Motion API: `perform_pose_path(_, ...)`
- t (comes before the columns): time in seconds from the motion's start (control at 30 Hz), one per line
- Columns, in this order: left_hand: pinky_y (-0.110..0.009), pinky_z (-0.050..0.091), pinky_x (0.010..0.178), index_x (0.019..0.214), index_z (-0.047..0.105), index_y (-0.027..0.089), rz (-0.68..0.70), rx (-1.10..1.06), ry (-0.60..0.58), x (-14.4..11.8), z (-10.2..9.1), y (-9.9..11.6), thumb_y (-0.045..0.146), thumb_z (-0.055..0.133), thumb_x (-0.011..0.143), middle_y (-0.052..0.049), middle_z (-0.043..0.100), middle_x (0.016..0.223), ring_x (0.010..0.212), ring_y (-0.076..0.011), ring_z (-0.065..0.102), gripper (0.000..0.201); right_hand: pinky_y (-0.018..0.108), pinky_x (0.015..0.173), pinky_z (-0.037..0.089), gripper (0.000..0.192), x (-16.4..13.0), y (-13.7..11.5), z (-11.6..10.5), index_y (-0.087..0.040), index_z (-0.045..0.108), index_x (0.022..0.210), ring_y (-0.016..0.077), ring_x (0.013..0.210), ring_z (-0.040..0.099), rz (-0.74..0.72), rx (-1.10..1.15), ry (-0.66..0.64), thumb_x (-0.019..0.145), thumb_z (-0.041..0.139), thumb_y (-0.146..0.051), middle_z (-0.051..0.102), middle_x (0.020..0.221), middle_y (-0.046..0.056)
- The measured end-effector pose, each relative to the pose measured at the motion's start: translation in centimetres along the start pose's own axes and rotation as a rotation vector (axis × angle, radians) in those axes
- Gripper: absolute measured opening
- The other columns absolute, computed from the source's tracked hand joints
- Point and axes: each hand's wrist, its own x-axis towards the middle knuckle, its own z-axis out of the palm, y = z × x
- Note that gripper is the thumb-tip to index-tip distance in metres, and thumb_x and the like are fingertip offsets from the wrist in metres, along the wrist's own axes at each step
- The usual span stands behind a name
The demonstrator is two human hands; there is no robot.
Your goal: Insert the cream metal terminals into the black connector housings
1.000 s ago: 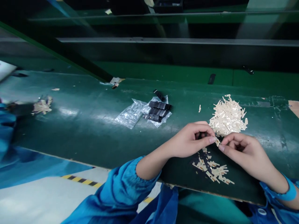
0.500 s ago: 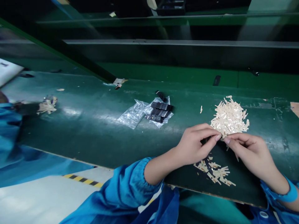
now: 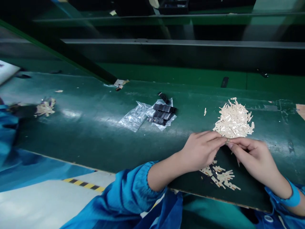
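My left hand and my right hand meet fingertip to fingertip just below a heap of small cream-coloured flat pieces. Both are closed in a pinch on one small cream piece, mostly covered by the fingers. Under and between my hands lies a looser scatter of similar cream pieces, some with a darker or brassy patch. One single cream piece lies left of the heap.
A clear plastic bag lies left of a stack of black slotted parts. Farther left are a small pile of pale pieces and another person's blue sleeve. A green post stands at the table's back.
My left fingers have moved slightly right and folded over, closing the small gap to the right fingertips. My right hand has shifted a little left. The camera view has drifted slightly.
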Motion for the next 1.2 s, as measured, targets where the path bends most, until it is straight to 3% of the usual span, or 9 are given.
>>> perform_pose_path(0.2,-0.031,0.057,0.075,0.113,0.067,0.015,-0.026,0.049,-0.095,0.3,-0.2,0.2,0.012,0.042,0.099,-0.008,0.074,0.104,0.089,-0.0197,0.070,0.029,0.029,0.054,0.047,0.027,-0.1,0.5,0.0,-0.019,0.082,0.097,0.0172,0.057,0.061,-0.027,-0.082,-0.035,0.098,0.060,-0.036,0.073,0.070,0.003)
perform_pose_path(0.3,-0.029,0.053,0.071,0.106,0.068,0.017,-0.179,0.154,-0.119,0.6,0.1,-0.2,0.016,0.044,0.100,-0.007,0.072,0.098,0.086,-0.0199,0.068,0.025,0.028,0.052,0.046,0.026,-0.2,0.2,0.0,-0.019,0.081,0.089,0.0171,0.055,0.059,-0.012,-0.059,-0.042,0.095,0.062,-0.035,0.070,0.064,0.002)
perform_pose_path(0.4,-0.028,0.049,0.065,0.093,0.070,0.017,-0.318,0.239,-0.067,0.9,0.4,-0.7,0.027,0.047,0.104,-0.007,0.070,0.088,0.081,-0.0201,0.066,0.027,0.027,0.050,0.045,0.022,-0.2,-0.3,0.0,-0.020,0.081,0.085,0.0165,0.052,0.057,0.027,0.015,-0.043,0.091,0.065,-0.034,0.065,0.057,0.000)
perform_pose_path(0.47,-0.029,0.049,0.067,0.089,0.071,0.018,-0.333,0.133,-0.035,1.0,0.2,-0.6,0.034,0.053,0.103,-0.006,0.071,0.087,0.079,-0.0194,0.066,0.028,0.026,0.048,0.044,0.021,-0.1,-0.5,-0.1,-0.020,0.081,0.083,0.0154,0.050,0.054,0.049,0.054,-0.029,0.089,0.066,-0.034,0.063,0.056,0.000)
perform_pose_path(0.6,-0.026,0.049,0.064,0.099,0.075,0.019,-0.380,-0.466,-0.043,1.4,-0.6,0.1,0.024,0.061,0.091,-0.004,0.072,0.092,0.070,-0.0136,0.062,0.017,0.025,0.049,0.043,0.020,0.2,-0.5,-0.2,-0.021,0.081,0.082,0.0144,0.051,0.053,0.047,0.077,-0.022,0.089,0.065,-0.031,0.065,0.060,0.000)
perform_pose_path(0.73,-0.024,0.043,0.057,0.085,0.075,0.016,-0.529,-0.834,-0.044,1.7,-1.2,0.4,0.027,0.068,0.086,-0.003,0.069,0.081,0.062,-0.0108,0.054,0.013,0.026,0.053,0.045,0.022,0.2,-0.2,-0.3,-0.021,0.079,0.081,0.0165,0.057,0.056,0.038,0.049,-0.052,0.091,0.064,-0.033,0.067,0.065,0.001)
perform_pose_path(0.93,-0.023,0.036,0.053,0.079,0.075,0.015,-0.569,-0.941,-0.058,1.8,-1.2,0.2,0.026,0.073,0.080,0.000,0.064,0.074,0.057,-0.0076,0.046,0.011,0.028,0.054,0.044,0.024,0.1,0.0,-0.3,-0.022,0.078,0.080,0.0177,0.059,0.056,0.012,0.019,-0.091,0.093,0.061,-0.033,0.067,0.064,0.002)
perform_pose_path(1.2,-0.020,0.034,0.049,0.076,0.075,0.016,-0.560,-0.896,-0.057,1.8,-1.2,0.4,0.025,0.075,0.077,0.000,0.063,0.072,0.057,-0.0076,0.047,0.010,0.028,0.052,0.043,0.026,0.1,0.0,-0.4,-0.021,0.077,0.080,0.0175,0.058,0.058,-0.017,-0.028,-0.094,0.094,0.057,-0.032,0.069,0.067,0.003)
